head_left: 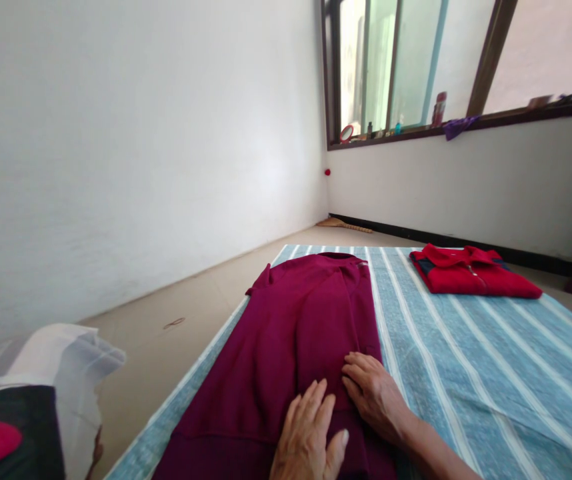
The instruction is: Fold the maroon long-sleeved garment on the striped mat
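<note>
A burgundy long-sleeved top (271, 347) lies lengthwise on the blue striped cloth, its neckline at the far end and a hem band near me. Its right side is folded inward, with a sleeve lying along the body. My left hand (309, 433) rests palm down on the lower part, fingers stretched out and thumb apart. Just to the right and a little farther up, my right hand (373, 393) lies on the folded right side, its fingers extended over the fabric. Neither hand grips the cloth. The bottom edge of the view cuts off the nearest part of the top.
A folded red garment (481, 272) with a collar and dark shoulders sits at the far right of the striped cloth (446, 373). White plastic bags (73, 360) and a black item with a red patch stand at lower left. A windowsill (416, 132) holds small bottles.
</note>
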Available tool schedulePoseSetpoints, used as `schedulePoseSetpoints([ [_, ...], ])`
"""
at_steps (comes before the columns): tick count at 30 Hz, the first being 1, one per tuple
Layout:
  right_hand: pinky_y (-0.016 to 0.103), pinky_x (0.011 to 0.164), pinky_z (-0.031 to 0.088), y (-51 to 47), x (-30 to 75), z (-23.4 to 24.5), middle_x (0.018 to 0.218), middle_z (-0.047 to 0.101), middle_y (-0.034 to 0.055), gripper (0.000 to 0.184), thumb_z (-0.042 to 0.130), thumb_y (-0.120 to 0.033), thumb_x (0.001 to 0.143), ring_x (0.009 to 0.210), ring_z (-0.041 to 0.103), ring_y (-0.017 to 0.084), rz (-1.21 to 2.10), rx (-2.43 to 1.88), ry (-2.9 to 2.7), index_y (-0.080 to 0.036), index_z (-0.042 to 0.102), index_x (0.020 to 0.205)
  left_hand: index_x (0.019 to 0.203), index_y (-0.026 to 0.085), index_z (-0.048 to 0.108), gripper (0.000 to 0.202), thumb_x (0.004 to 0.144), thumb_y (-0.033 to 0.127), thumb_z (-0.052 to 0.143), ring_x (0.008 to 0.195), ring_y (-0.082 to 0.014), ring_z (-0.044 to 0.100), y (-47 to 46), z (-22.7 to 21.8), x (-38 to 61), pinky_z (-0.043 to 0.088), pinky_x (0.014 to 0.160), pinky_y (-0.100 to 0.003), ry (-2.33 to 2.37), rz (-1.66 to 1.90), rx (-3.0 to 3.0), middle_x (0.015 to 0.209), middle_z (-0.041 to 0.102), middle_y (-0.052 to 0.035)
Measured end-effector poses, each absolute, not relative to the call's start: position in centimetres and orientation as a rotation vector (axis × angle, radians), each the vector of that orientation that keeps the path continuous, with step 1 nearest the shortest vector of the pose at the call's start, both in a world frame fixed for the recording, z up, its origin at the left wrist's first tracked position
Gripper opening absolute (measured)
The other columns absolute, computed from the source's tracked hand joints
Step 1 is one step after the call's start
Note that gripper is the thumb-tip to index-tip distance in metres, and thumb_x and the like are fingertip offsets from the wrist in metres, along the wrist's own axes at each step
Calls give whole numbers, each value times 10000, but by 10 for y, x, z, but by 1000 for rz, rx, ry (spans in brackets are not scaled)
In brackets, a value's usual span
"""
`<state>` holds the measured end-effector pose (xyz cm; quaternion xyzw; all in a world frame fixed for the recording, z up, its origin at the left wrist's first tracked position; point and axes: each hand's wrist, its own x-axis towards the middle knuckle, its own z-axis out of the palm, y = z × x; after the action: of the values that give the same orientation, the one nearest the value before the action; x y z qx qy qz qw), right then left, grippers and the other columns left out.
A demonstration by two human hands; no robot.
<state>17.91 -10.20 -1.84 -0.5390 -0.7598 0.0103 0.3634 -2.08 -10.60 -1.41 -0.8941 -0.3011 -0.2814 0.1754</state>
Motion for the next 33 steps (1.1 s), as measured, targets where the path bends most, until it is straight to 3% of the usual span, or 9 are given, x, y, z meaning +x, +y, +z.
schedulePoseSetpoints([
  [9,401,961,448,-102,179,-25,1085,658,74,223,444,-163,916,1060,583,225,2,-1399,-1948,-199,655,975,1208,164,550,367,925,363,427,1086,-210,619,-106,-18,-19,562,834,-337,-856,-825,-2487,1216,640,-96],
  [17,374,950,452,-101,179,-23,1067,663,73,232,433,-171,927,1044,591,211,-11,-1381,-1942,-197,661,967,1181,123,560,358,946,335,392,1105,-204,609,-113,9,-24,539,843,-345,-807,-850,-2326,1196,652,-105],
  [23,363,948,449,-101,177,-19,1063,664,76,234,437,-174,923,1032,595,211,2,-1391,-1920,-191,669,947,1169,114,581,495,898,485,395,1081,-226,600,-109,-29,-41,471,889,-347,-670,-881,-2207,1145,670,-117],
  [27,369,958,441,-102,178,-20,1086,659,80,236,435,-189,927,1049,590,217,6,-1403,-1922,-193,669,955,1266,113,523,614,881,563,361,1127,-240,565,-107,-55,-47,439,933,-354,-662,-870,-2226,1178,650,-136],
  [33,386,970,437,-102,181,-27,1118,653,79,245,428,-218,938,1073,583,222,19,-1414,-1928,-200,668,984,1329,100,460,672,877,587,358,1142,-245,555,-115,-53,-45,450,905,-354,-696,-868,-2278,1197,642,-136],
])
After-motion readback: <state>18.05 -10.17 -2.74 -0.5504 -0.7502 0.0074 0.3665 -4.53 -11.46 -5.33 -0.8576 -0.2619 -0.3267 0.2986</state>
